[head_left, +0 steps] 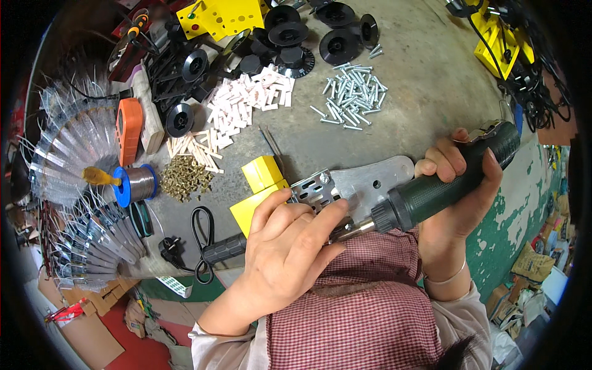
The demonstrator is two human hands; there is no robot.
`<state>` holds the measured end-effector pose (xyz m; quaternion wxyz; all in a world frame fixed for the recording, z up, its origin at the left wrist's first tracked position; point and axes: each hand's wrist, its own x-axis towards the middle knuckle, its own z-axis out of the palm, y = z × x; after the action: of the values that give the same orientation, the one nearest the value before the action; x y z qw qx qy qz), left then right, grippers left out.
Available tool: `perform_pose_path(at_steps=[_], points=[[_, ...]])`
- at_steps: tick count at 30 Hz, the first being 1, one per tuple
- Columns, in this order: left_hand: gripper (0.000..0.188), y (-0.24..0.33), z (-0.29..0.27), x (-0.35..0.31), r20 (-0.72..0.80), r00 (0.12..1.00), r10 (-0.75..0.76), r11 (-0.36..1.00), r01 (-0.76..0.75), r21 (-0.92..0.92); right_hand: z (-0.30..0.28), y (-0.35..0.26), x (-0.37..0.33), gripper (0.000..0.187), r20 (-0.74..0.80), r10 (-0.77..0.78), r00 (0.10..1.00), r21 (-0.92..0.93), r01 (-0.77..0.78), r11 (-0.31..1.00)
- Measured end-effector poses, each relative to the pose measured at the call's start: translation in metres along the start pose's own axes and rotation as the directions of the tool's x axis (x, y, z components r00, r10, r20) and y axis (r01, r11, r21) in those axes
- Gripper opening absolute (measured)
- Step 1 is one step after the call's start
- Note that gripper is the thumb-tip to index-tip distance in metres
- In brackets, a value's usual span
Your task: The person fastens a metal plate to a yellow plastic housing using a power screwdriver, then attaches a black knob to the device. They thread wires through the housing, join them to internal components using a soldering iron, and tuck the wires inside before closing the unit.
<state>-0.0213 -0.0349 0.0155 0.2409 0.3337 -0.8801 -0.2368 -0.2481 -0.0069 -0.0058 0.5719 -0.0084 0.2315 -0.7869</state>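
Observation:
My right hand (459, 176) is wrapped round a dark green power screwdriver (447, 185), held at a slant. Its bit points down and left to a small fastening beside my left fingertips; whether it touches is hard to see. Under my left hand (290, 243) is a partly assembled corded tool, with a flat silver plate (376, 176), slotted metal bracket (317, 187), yellow housing (264, 176) and black ribbed grip (223, 249). My left fingers are bent over the housing and bracket, hiding the middle part. Two thin leads (270, 143) stick up behind the housing.
Beyond my hands lie silver screws (353, 95), white ceramic pieces (246, 102), brass fasteners (184, 179) and black discs (338, 46). At left are a blue solder spool (134, 185), an orange object (128, 131) and plastic-wrapped bundles (74, 142). A black plug (172, 248) lies near the table edge.

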Motion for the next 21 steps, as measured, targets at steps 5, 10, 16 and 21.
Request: perform_pose_path(at_steps=[5,10,16,21], points=[[0.066,-0.0005,-0.0005,-0.0006,-0.001,1.0,0.002,1.0,-0.002,-0.003,-0.0005,0.003,-0.0005,0.038,0.019,0.013,1.0,0.032,-0.014,0.999],[0.072,0.0042,-0.0034,0.0048,0.027,0.999,-0.041,0.999,0.041,0.002,-0.0062,0.0047,-0.0009,0.036,0.03,0.016,0.999,0.087,-0.019,0.996],[0.073,0.0041,0.0005,0.0046,-0.011,0.999,-0.044,0.999,0.044,0.015,-0.0069,0.0057,-0.0024,0.034,0.062,-0.003,0.998,0.077,-0.002,0.997],[0.072,0.0014,0.0027,0.0014,-0.029,0.999,-0.037,0.999,0.037,0.001,-0.0068,0.0078,-0.0008,0.036,0.063,-0.016,0.998,0.031,0.014,0.999]])
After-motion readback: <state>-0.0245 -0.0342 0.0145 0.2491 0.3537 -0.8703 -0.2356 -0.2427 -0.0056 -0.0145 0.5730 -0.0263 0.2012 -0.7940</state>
